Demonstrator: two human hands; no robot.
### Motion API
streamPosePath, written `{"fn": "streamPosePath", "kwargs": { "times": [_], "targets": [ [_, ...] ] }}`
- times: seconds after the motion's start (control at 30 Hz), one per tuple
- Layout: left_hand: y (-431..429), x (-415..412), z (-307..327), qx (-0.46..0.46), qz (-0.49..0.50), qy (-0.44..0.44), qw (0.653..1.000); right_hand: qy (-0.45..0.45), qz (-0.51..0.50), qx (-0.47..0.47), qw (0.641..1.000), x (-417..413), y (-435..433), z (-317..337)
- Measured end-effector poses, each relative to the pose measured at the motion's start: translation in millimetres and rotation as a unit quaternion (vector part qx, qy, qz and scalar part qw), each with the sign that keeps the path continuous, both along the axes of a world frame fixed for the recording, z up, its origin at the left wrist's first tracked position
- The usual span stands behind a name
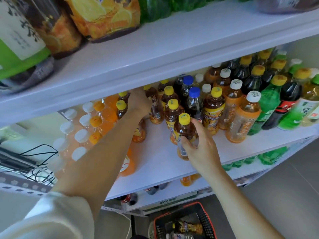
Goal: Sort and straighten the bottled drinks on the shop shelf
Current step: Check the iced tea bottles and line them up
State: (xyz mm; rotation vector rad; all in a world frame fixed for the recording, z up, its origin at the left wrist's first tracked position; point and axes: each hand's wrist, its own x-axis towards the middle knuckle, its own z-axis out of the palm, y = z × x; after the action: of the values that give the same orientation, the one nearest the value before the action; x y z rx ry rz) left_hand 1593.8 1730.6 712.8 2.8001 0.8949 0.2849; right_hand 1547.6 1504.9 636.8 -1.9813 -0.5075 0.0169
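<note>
On the white middle shelf (155,152) stand many bottled drinks. My right hand (200,145) grips a yellow-capped iced tea bottle (184,128) near the shelf's front, upright. My left hand (139,102) reaches deep under the upper shelf and curls round another iced tea bottle (155,107) in the back rows. More yellow-capped tea bottles (172,109) stand between the two hands. Two blue-capped dark cola bottles (194,99) stand just behind the right hand's bottle.
Orange soda bottles (103,118) and white-capped bottles (81,135) fill the shelf's left. Orange-labelled tea (241,121), green bottles (269,107) and dark bottles (288,104) crowd the right. Large bottles (103,16) stand on the upper shelf. A red basket (184,225) with bottles sits on the floor below.
</note>
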Motion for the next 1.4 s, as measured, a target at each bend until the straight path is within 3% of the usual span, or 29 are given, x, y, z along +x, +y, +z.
{"fn": "streamPosePath", "kwargs": {
  "times": [0.1, 0.23, 0.3, 0.43, 0.57, 0.67, 0.73, 0.8, 0.9, 0.97, 1.13, 1.33, 1.4],
  "targets": [
    [10.1, -32.3, -9.1, 0.123, -0.016, -0.019, 0.992, 0.0, -0.002, 0.004, 1.0, -3.1, -3.5, -1.3],
    [12.1, -55.2, -11.7, 0.217, -0.005, 0.115, 0.969, -0.027, -0.052, 0.033, 0.998, -12.0, -9.0, 2.7],
    [12.1, -56.4, -6.3, 0.241, -0.035, 0.132, 0.961, -0.071, -0.083, 0.06, 0.992, -17.4, -12.7, 6.6],
    [7.6, -66.1, -0.5, 0.181, -0.047, 0.094, 0.978, -0.168, -0.089, 0.107, 0.976, -29.6, -17.9, 11.6],
    [-15.9, -83.5, -3.3, 0.162, -0.106, 0.066, 0.979, -0.191, -0.028, 0.122, 0.974, -49.5, -19.8, 8.8],
    [-26.6, -109.0, 3.5, 0.125, -0.124, -0.027, 0.984, -0.075, 0.02, 0.074, 0.994, -64.6, -19.3, -2.1],
    [-31.9, -130.1, 11.8, 0.099, -0.125, -0.115, 0.981, 0.126, 0.054, 0.041, 0.99, -66.6, -18.5, -7.0],
    [-38.9, -149.1, 23.7, 0.063, -0.099, -0.181, 0.976, 0.318, 0.096, 0.064, 0.941, -65.0, -19.5, -8.6],
    [-44.0, -163.5, 38.5, -0.064, -0.026, -0.241, 0.968, 0.488, 0.192, 0.215, 0.824, -63.4, -26.4, -9.0],
    [-40.2, -165.9, 40.9, -0.157, 0.007, -0.273, 0.949, 0.51, 0.229, 0.281, 0.78, -64.3, -31.9, -7.8],
    [-32.2, -171.0, 38.3, -0.296, 0.009, -0.28, 0.913, 0.52, 0.237, 0.265, 0.777, -67.7, -40.3, 3.2],
    [-24.2, -187.2, 47.0, -0.478, -0.137, -0.212, 0.841, 0.633, 0.252, 0.218, 0.699, -66.1, -50.2, 2.8],
    [-22.7, -189.7, 48.6, -0.479, -0.164, -0.207, 0.837, 0.637, 0.233, 0.252, 0.69, -58.7, -40.3, 4.8]
  ]
}}
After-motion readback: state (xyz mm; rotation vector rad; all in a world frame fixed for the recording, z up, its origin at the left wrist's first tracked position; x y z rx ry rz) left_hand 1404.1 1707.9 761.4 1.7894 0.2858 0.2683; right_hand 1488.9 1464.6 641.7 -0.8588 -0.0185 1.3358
